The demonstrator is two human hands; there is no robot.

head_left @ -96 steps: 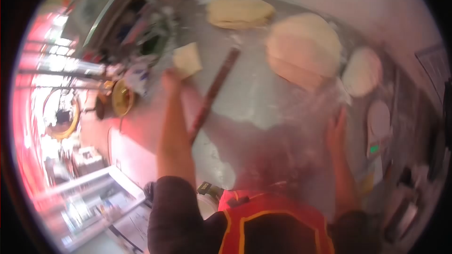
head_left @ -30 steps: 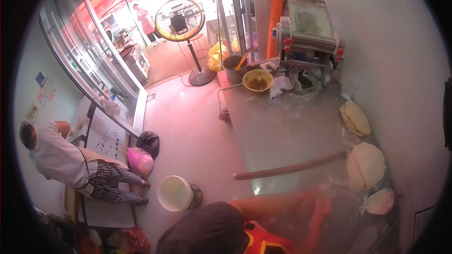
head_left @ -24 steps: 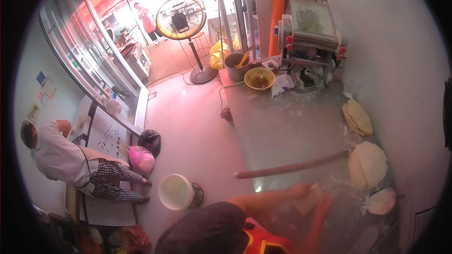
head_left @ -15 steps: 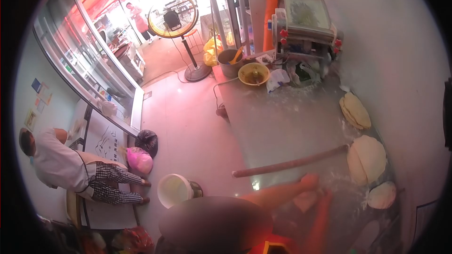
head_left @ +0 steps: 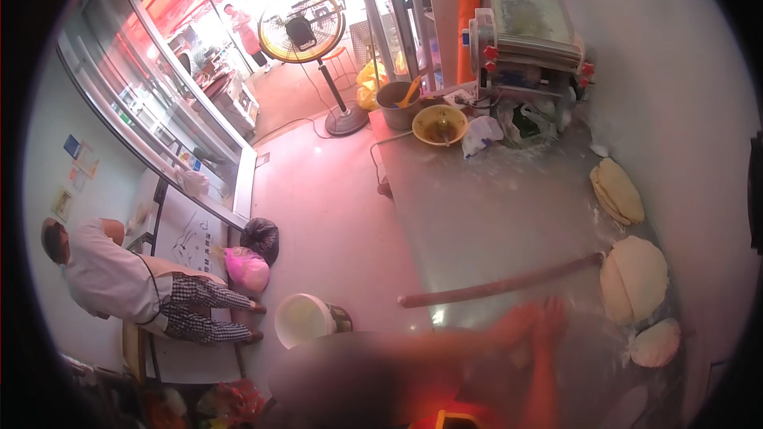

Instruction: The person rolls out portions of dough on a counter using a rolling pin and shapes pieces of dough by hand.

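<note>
The left hand (head_left: 519, 322) and the right hand (head_left: 548, 319) are showing close together over the near part of the table (head_left: 477, 222), the left one just beside the right; the right fingers are pointing toward the far side, but blur is hiding whether the hands are pressing or pinching anything. A pale piece (head_left: 520, 355) is lying under and just near of them, its edges too smeared to trace. Beyond the hands, a rolling pin (head_left: 501, 280) is lying across the table, its right end reaching a large dough (head_left: 636, 280). A folded dough (head_left: 617, 192) is sitting on the far side of that one and a small dough (head_left: 656, 343) on its near side, all three lining the table's right edge. At the far end, a pot (head_left: 393, 117) is holding an orange spoon (head_left: 411, 93), and a yellow bowl (head_left: 420, 121) is standing beside it, with a white bag (head_left: 482, 137) next to the bowl and a machine (head_left: 528, 28) behind. Left of the table, a bucket (head_left: 300, 322) is standing on the floor (head_left: 318, 214), while a co-worker (head_left: 119, 280) in checked trousers is bending over a counter (head_left: 191, 230).
</note>
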